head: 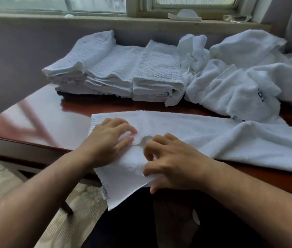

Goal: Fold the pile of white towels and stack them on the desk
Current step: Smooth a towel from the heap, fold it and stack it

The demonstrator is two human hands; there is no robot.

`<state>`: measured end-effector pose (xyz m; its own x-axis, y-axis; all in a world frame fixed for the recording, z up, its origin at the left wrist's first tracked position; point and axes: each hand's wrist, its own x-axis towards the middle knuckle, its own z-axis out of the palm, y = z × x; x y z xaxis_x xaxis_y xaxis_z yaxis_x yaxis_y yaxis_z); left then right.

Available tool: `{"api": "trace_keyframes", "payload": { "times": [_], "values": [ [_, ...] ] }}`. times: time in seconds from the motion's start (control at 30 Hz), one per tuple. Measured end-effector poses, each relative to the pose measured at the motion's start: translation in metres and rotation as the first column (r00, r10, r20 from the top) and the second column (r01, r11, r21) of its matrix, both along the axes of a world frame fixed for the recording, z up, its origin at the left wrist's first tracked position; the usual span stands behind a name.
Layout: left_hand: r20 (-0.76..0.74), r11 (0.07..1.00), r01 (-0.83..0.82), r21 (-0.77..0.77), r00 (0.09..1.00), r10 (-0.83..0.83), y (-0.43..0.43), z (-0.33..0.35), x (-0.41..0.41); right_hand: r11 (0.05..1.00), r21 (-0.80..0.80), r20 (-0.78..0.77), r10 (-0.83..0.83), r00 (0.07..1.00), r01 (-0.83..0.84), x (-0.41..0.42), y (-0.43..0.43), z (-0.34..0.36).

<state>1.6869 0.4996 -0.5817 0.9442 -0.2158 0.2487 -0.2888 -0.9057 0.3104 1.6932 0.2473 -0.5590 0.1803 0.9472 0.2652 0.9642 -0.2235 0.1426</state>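
my left hand [109, 140] lies flat with straight fingers, pressing on the left end of a long white terry towel [204, 133] spread across the near edge of the glossy red-brown wooden desk [48, 120]. my right hand [175, 165] has its fingers curled, and thumb and fingers seem to pinch the towel's near edge where a corner hangs off the desk toward my lap. between my hands sits a small rounded white thing [146, 139] on the cloth; i cannot tell what it is.

at the back, three stacks of folded white waffle-weave towels [156, 72] stand side by side under the window, and just to their right a rumpled heap of unfolded white towels [234, 86] waits.

i judge i am at the start of folding this one: flattening it and taking hold of an edge. the right part is bunched and wrinkled, so the next move calls for smoothing that stretch, then carrying one end over to the other with the edges matched, my left hand pinning the cloth so it doesn't slide on the slick desk.
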Motion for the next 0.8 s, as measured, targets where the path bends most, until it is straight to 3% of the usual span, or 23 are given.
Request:
{"api": "trace_keyframes", "payload": {
  "times": [0.23, 0.33, 0.43, 0.5, 0.53, 0.6, 0.7, 0.77, 0.8],
  "values": [
    [-0.021, 0.993, 0.101, 0.058, 0.995, -0.100, 0.017, 0.008, 0.026, 0.999, 0.039, -0.001, -0.028, 1.000, 0.028, 0.001, 0.007, -0.003],
    [0.016, 0.991, 0.128, 0.038, 0.992, -0.129, 0.024, 0.010, 0.034, 0.982, 0.147, -0.208, -0.085, 0.974, 0.118, 0.007, 0.014, 0.006],
    [0.044, 0.986, 0.163, 0.031, 0.985, -0.164, 0.021, 0.014, 0.041, 0.922, 0.214, -0.493, -0.184, 0.850, 0.324, 0.022, 0.022, 0.024],
    [-0.077, 0.987, 0.135, -0.086, 0.987, -0.142, 0.026, 0.020, 0.045, 0.872, 0.171, -0.608, -0.273, 0.745, 0.459, 0.039, 0.027, 0.033],
    [-0.187, 0.970, 0.093, -0.225, 0.973, -0.137, 0.035, 0.022, 0.047, 0.850, 0.160, -0.645, -0.295, 0.705, 0.502, 0.049, 0.028, 0.036],
    [-0.345, 0.860, -0.065, -0.505, 0.929, -0.132, 0.051, 0.024, 0.042, 0.801, 0.173, -0.703, -0.308, 0.642, 0.573, 0.069, 0.029, 0.041],
    [-0.295, 0.677, -0.200, -0.708, 0.955, -0.026, 0.061, 0.033, 0.033, 0.744, 0.126, -0.739, -0.371, 0.562, 0.656, 0.101, 0.032, 0.045],
    [-0.330, 0.497, -0.154, -0.854, 0.899, -0.289, 0.061, 0.043, 0.024, 0.742, 0.049, -0.741, -0.422, 0.522, 0.669, 0.120, 0.038, 0.047],
    [-0.370, 0.481, -0.178, -0.859, 0.864, -0.341, 0.060, 0.046, 0.024, 0.745, 0.012, -0.725, -0.453, 0.519, 0.667, 0.128, 0.042, 0.047]
  ]
}}
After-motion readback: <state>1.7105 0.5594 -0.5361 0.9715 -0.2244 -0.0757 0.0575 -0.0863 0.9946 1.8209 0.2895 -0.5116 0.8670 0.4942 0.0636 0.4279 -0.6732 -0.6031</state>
